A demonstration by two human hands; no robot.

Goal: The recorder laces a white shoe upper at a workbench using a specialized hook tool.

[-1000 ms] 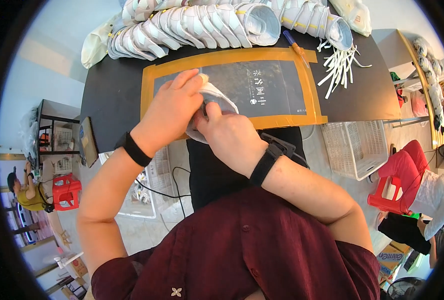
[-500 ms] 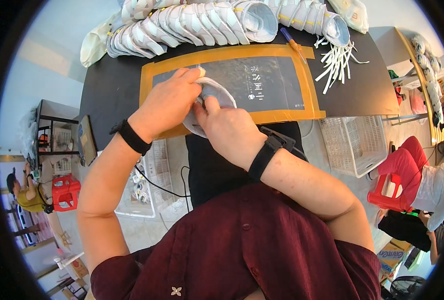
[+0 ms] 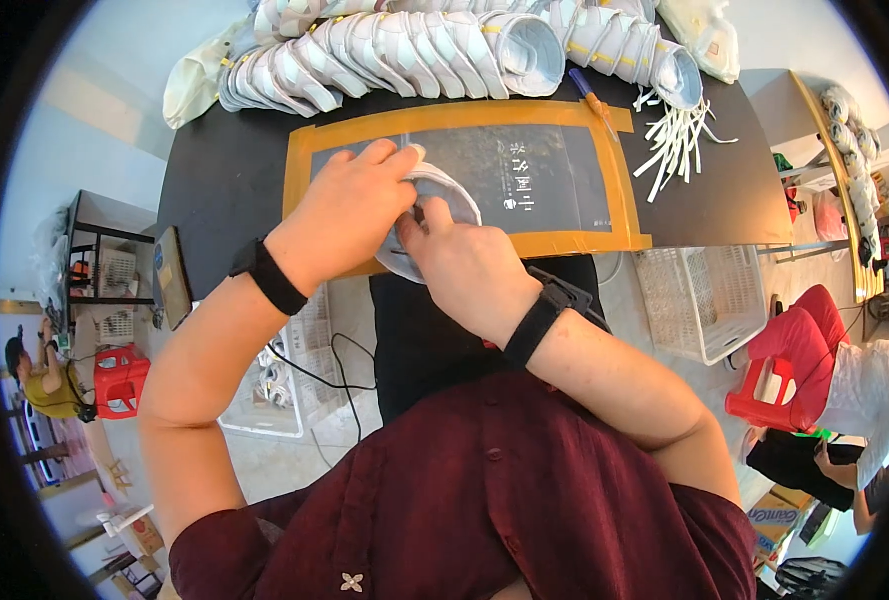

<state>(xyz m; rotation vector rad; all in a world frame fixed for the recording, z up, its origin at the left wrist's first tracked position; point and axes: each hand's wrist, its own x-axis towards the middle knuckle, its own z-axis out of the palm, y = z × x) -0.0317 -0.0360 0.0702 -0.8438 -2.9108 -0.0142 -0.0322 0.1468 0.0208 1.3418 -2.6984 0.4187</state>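
Note:
Both my hands are at a pale grey and white piece with a rounded rim (image 3: 457, 192), which looks like a shoe upper, held at the table's near edge. My left hand (image 3: 350, 205) pinches its far left rim between thumb and fingers. My right hand (image 3: 473, 265) reaches into the opening, fingers curled on the inner lining; its fingertips are partly hidden. Under and beyond the piece lies a dark sheet (image 3: 555, 165) bordered with orange-brown tape. Similar pale pieces are nested in a long row (image 3: 385, 60) across the back of the table.
A second nested row (image 3: 615, 45) ends beside white strips (image 3: 677, 145). A pointed tool with a blue and orange handle (image 3: 591, 98) lies by the tape. White crates (image 3: 700, 300) stand below the table. To the right, a person sits on a red stool (image 3: 765, 395); another person is far left.
My view has shifted slightly. My right fingers have moved a little inside the opening, while my left hand keeps its pinch on the rim.

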